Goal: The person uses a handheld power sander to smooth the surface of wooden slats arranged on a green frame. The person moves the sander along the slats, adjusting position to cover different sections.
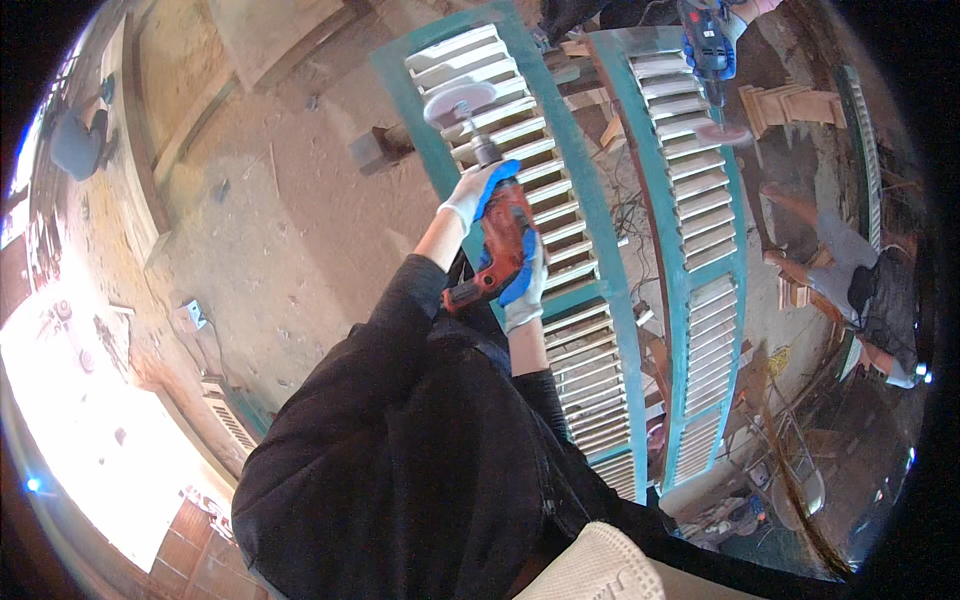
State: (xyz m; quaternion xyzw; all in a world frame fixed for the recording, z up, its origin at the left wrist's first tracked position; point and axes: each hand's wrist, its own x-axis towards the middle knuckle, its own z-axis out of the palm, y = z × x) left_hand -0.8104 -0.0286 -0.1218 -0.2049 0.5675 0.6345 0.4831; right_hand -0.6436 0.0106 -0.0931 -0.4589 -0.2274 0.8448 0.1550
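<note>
1. Left hand (pixel 478 192), white-and-blue glove: wrapped around front of red power drill (pixel 503 245), near the chuck.
2. Right hand (pixel 525 290), same glove: closed on drill's rear grip.
3. Drill's round sanding disc (pixel 459 103) on upper slats of teal louvred shutter (pixel 545 240).
4. Second teal shutter (pixel 690 250) just beside; co-worker's blue drill (pixel 708 45) at its top.

Blown-out glare lower left; right side dim; strong fisheye bending, black vignette at rim.
</note>
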